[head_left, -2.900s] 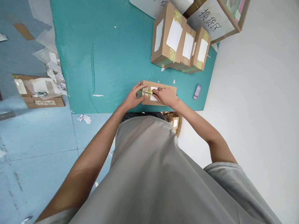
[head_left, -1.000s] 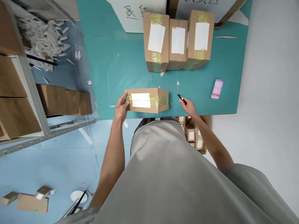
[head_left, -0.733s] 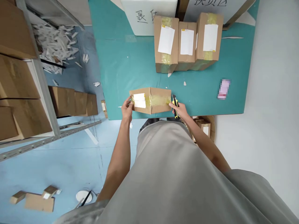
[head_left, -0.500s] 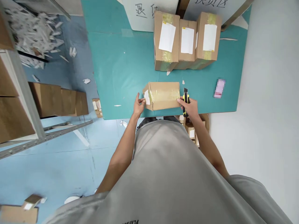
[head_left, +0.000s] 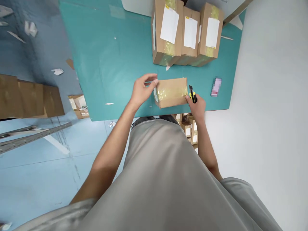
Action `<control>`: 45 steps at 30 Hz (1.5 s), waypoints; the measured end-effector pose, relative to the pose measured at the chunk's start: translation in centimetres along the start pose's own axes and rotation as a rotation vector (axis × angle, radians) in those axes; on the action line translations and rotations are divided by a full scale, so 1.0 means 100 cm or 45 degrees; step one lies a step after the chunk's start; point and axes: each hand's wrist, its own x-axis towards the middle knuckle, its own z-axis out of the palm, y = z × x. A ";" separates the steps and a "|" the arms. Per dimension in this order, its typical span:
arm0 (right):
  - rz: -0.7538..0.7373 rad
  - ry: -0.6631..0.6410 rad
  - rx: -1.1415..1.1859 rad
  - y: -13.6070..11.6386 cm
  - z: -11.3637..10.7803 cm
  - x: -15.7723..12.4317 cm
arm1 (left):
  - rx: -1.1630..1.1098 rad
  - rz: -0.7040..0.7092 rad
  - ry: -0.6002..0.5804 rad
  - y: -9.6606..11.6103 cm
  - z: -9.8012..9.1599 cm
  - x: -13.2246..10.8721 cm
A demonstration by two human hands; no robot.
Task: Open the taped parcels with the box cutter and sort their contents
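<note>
One box (head_left: 172,93) against right grip (head_left: 197,106)

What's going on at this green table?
A person has a taped cardboard box on the green table. The right hand grips a black-and-yellow cutter beside the box's right end, while the left hand is at its far left corner. The box looks closed. Three labelled boxes stand together beyond it.
</note>
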 end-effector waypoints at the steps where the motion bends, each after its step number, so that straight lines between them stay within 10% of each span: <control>1: 0.005 0.031 -0.031 -0.004 -0.002 -0.006 | 0.000 0.005 -0.035 0.009 0.001 0.007; 13: -0.212 -0.427 -0.072 -0.095 0.030 -0.051 | -0.072 -0.129 -0.203 -0.001 0.006 0.048; 45: -0.102 -0.769 -0.671 -0.163 0.023 -0.071 | -0.093 -0.200 -0.113 -0.007 0.003 0.036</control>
